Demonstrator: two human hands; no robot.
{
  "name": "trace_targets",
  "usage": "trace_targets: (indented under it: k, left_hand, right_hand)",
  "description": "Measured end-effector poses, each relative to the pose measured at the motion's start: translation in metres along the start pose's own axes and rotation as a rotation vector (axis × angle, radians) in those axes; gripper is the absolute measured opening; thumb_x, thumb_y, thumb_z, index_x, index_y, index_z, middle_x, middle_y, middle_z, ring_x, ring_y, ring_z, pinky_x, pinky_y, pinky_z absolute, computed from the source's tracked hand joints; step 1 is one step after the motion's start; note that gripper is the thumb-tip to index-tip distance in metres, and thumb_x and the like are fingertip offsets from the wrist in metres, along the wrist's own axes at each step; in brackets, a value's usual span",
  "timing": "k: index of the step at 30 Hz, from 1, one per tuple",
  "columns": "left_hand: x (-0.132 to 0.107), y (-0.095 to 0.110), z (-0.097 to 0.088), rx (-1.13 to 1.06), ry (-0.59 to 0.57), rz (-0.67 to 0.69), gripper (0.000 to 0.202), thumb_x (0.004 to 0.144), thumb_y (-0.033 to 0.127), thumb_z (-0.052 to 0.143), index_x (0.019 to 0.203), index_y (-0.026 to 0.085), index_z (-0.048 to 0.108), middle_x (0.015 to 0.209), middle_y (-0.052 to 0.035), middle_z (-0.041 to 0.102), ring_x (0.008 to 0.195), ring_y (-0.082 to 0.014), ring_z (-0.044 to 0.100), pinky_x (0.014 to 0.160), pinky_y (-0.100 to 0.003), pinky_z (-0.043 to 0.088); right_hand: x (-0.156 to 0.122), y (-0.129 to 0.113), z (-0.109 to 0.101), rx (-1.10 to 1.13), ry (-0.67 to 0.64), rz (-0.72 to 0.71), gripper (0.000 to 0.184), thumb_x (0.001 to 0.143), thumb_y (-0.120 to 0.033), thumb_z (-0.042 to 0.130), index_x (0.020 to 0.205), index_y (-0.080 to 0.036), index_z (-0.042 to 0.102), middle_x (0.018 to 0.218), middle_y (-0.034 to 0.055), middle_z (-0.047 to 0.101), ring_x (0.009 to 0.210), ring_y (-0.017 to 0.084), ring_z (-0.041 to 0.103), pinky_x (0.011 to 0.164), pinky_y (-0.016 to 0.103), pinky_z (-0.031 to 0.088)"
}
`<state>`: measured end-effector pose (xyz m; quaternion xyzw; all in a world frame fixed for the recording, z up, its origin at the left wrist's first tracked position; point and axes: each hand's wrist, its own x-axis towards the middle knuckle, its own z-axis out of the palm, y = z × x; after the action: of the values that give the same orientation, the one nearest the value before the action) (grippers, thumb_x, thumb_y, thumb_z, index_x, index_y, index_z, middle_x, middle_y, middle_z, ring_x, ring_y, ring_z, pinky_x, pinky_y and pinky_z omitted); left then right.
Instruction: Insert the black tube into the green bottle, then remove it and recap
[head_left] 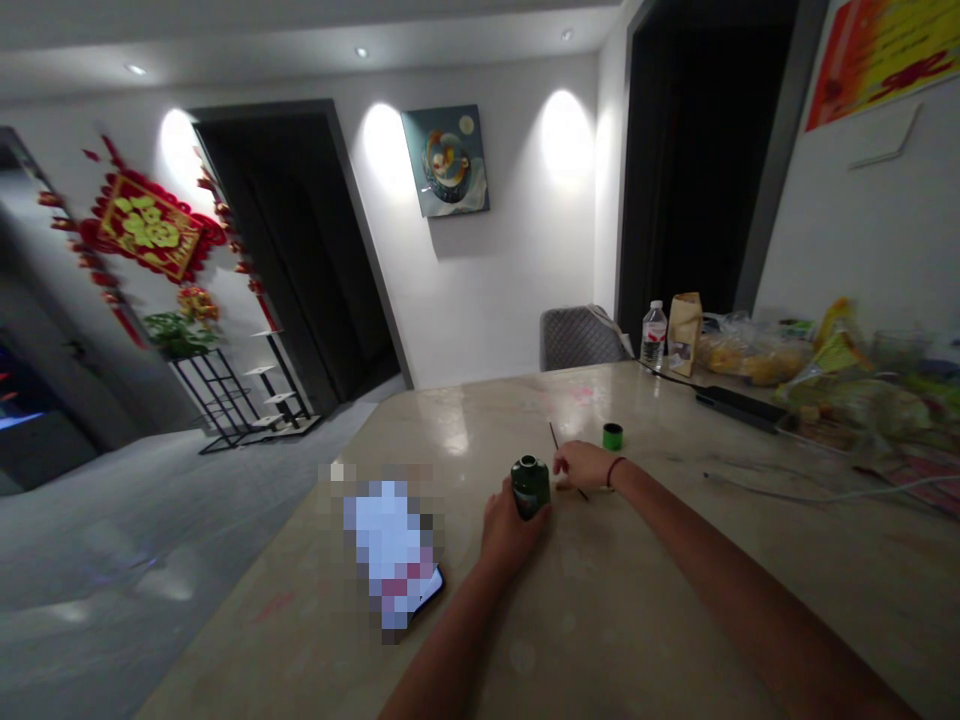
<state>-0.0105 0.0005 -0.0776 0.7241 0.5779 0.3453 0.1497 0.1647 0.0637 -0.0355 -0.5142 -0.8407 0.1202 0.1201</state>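
My left hand [516,525] is wrapped round a small dark green bottle [529,487], which stands upright on the table with its narrow mouth uncovered. Just right of the bottle is my right hand [583,466], wearing a dark band at the wrist. Its fingers are closed round a thin dark stick [553,436] that slants past them on both sides; the gripped middle is hidden. Beyond the right hand, a green cap [612,437] with a dark open top rests on the table.
A pixelated phone [397,555] lies left of my left arm. At the right are a water bottle [654,335], a brown paper bag [684,334], a black power strip [739,407], a pale cable [810,488] and several plastic bags [757,350]. A grey chair [581,338] stands behind the table [480,420].
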Motion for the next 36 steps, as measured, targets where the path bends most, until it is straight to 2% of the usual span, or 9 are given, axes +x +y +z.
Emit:
trace_targets:
  k: [3,6,11,17,23,27,31,33,36]
  left_hand:
    - [0.000,0.001,0.000,0.004,-0.011,-0.019,0.049,0.069,0.039,0.057,0.111,0.019,0.044,0.096,-0.0076,0.061,0.090,-0.0211,0.055,0.077,-0.029,0.038]
    - [0.000,0.003,-0.001,0.027,-0.037,-0.047,0.050,0.069,0.040,0.057,0.111,0.018,0.043,0.098,-0.0079,0.060,0.093,-0.0211,0.054,0.079,-0.028,0.037]
    - [0.000,0.004,-0.002,0.061,-0.058,-0.048,0.049,0.070,0.042,0.055,0.111,0.018,0.041,0.098,-0.0076,0.059,0.094,-0.0211,0.053,0.080,-0.028,0.036]
    - [0.001,0.002,-0.001,0.083,-0.062,-0.054,0.051,0.070,0.042,0.055,0.112,0.018,0.040,0.096,-0.0075,0.059,0.090,-0.0208,0.053,0.078,-0.028,0.036]
    - [0.001,-0.001,0.001,0.057,-0.042,-0.042,0.049,0.069,0.042,0.056,0.109,0.019,0.041,0.096,-0.0068,0.059,0.088,-0.0203,0.054,0.078,-0.028,0.036]
    - [0.000,0.000,0.000,0.055,-0.054,-0.043,0.049,0.070,0.042,0.056,0.110,0.019,0.041,0.098,-0.0074,0.059,0.090,-0.0202,0.053,0.079,-0.028,0.036]
    - [0.000,0.000,0.000,0.059,-0.046,-0.046,0.051,0.070,0.043,0.056,0.112,0.019,0.041,0.098,-0.0075,0.059,0.091,-0.0207,0.054,0.079,-0.028,0.036]
    - [0.000,-0.001,0.001,0.062,-0.047,-0.040,0.051,0.070,0.043,0.055,0.113,0.019,0.040,0.098,-0.0075,0.059,0.090,-0.0206,0.054,0.079,-0.028,0.036]
    - [0.001,-0.002,0.002,0.068,-0.046,-0.032,0.052,0.070,0.043,0.055,0.113,0.019,0.039,0.098,-0.0078,0.059,0.089,-0.0205,0.054,0.078,-0.029,0.036]
  right_hand:
    - [-0.001,-0.003,0.001,-0.053,-0.049,0.025,0.013,0.060,-0.017,0.058,0.069,-0.018,0.068,0.073,0.0072,0.067,0.069,0.018,0.060,0.060,0.024,0.042]
    - [-0.002,-0.003,-0.001,-0.072,-0.070,0.023,0.020,0.060,-0.021,0.058,0.077,-0.017,0.069,0.081,0.0069,0.067,0.074,0.017,0.061,0.062,0.022,0.042]
    - [-0.005,-0.007,-0.004,-0.063,-0.285,0.089,0.034,0.054,-0.028,0.063,0.085,-0.015,0.068,0.082,0.0064,0.067,0.072,0.017,0.061,0.057,0.020,0.042]
    - [-0.014,-0.006,-0.027,-0.059,-0.225,0.087,0.026,0.062,-0.028,0.058,0.080,-0.012,0.067,0.083,0.0100,0.067,0.077,0.019,0.060,0.065,0.024,0.044]
    - [-0.030,0.004,-0.044,0.076,-0.510,0.414,0.022,0.052,-0.021,0.067,0.070,-0.009,0.064,0.065,0.0082,0.062,0.060,0.020,0.059,0.054,0.033,0.048]
    - [-0.034,0.003,-0.047,0.037,-0.575,0.401,0.022,0.043,-0.007,0.069,0.063,-0.011,0.062,0.058,0.0021,0.058,0.062,0.018,0.058,0.058,0.032,0.047]
    - [-0.028,0.005,-0.040,0.003,-0.637,0.375,0.027,0.040,-0.010,0.072,0.065,-0.012,0.064,0.062,0.0032,0.061,0.067,0.020,0.059,0.058,0.029,0.046]
    - [-0.023,0.009,-0.031,-0.012,-0.588,0.355,0.027,0.046,-0.018,0.071,0.071,-0.011,0.066,0.069,0.0071,0.064,0.069,0.021,0.060,0.058,0.028,0.046]
    - [-0.012,0.015,-0.013,-0.125,-0.355,0.290,0.027,0.060,-0.028,0.063,0.076,-0.007,0.067,0.080,0.0152,0.066,0.075,0.023,0.062,0.060,0.028,0.046]
